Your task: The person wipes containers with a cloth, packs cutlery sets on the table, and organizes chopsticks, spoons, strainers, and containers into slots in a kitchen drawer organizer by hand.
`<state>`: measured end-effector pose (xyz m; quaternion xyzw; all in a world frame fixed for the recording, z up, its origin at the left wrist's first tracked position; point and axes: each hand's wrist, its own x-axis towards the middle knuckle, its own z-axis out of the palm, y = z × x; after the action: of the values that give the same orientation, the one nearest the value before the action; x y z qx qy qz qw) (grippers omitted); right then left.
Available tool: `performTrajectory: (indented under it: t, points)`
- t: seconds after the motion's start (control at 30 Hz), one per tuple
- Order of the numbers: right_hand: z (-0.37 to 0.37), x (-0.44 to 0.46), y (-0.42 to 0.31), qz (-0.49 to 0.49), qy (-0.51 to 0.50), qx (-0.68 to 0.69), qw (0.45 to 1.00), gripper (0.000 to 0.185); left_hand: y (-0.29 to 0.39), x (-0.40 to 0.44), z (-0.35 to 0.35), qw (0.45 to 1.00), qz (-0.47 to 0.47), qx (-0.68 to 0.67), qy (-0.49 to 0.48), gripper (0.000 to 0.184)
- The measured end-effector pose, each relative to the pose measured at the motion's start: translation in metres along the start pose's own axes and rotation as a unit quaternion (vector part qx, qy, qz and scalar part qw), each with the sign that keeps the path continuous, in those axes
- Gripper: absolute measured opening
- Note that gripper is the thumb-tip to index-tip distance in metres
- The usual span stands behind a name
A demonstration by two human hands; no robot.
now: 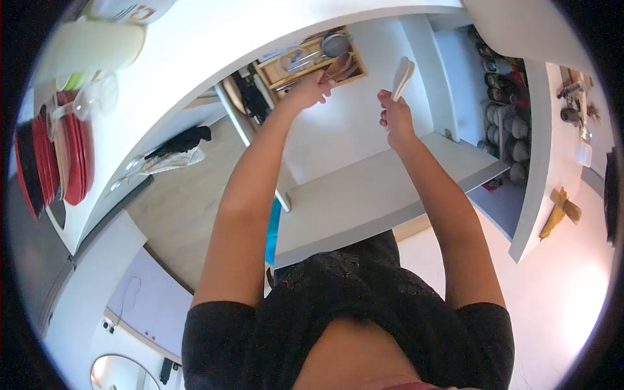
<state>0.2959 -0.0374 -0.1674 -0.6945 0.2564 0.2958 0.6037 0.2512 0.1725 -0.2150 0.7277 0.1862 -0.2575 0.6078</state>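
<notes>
A white drawer (325, 142) is pulled out in front of me. At its far end lies a wooden organizer tray (361, 65) with utensils in it, among them a metal strainer (335, 44). My left hand (311, 91) is at the near edge of the tray, closed around what looks like a brown wooden spoon (338, 67). Over the right part of the drawer, my right hand (396, 117) grips a cream-coloured spoon (405, 73) by its handle, head upward. Its exact kind of head is hard to make out.
Black-handled utensils (253, 94) lie left of the tray. Several jars (507, 123) stand in a compartment to the right. Red plates (77, 153) and a clear glass (97, 94) are on the white counter (175, 58) at the left. A yellow-brown clip-like object (559, 211) is at the far right.
</notes>
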Motion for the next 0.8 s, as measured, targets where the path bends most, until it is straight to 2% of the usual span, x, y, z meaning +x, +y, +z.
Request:
performTrajectory:
  t: [0.13,0.27,0.37,0.43,0.47,0.53,0.63,0.73,0.77,0.8]
  points:
    - [0.000,0.014,-0.015,-0.034,-0.073,-0.041,0.996,0.028,0.004,0.026,0.007,0.999,0.006,-0.009,-0.037,0.032]
    - [0.013,0.031,-0.019,-0.042,-0.098,-0.062,0.992,0.032,0.005,0.035,0.013,0.998,0.030,0.014,-0.052,0.028]
    - [0.014,0.037,-0.024,-0.057,-0.125,-0.022,0.990,0.033,0.010,0.034,0.011,0.995,0.011,-0.029,-0.096,0.027]
    - [0.008,0.041,-0.027,-0.100,-0.181,-0.045,0.977,0.033,0.014,0.023,0.008,0.973,0.003,-0.156,-0.172,0.027]
    - [0.005,0.043,-0.028,-0.098,-0.184,-0.047,0.977,0.033,0.016,0.018,0.010,0.973,0.001,-0.159,-0.169,0.027]
    - [0.000,0.052,-0.030,-0.095,-0.189,-0.156,0.965,0.037,0.015,0.014,0.015,0.983,-0.017,-0.140,-0.118,0.032]
    - [0.000,0.060,-0.022,-0.069,-0.206,-0.183,0.959,0.038,0.007,0.007,0.016,0.972,-0.027,-0.185,-0.140,0.029]
    - [0.002,0.057,-0.017,-0.114,-0.232,-0.118,0.959,0.036,-0.001,0.001,0.012,0.962,-0.020,-0.217,-0.165,0.031]
    - [0.003,0.056,-0.017,-0.112,-0.238,-0.121,0.957,0.036,-0.003,0.000,0.009,0.962,-0.022,-0.222,-0.159,0.031]
    - [0.004,0.056,-0.018,-0.086,-0.257,-0.103,0.957,0.034,-0.004,0.000,0.006,0.951,-0.033,-0.236,-0.196,0.033]
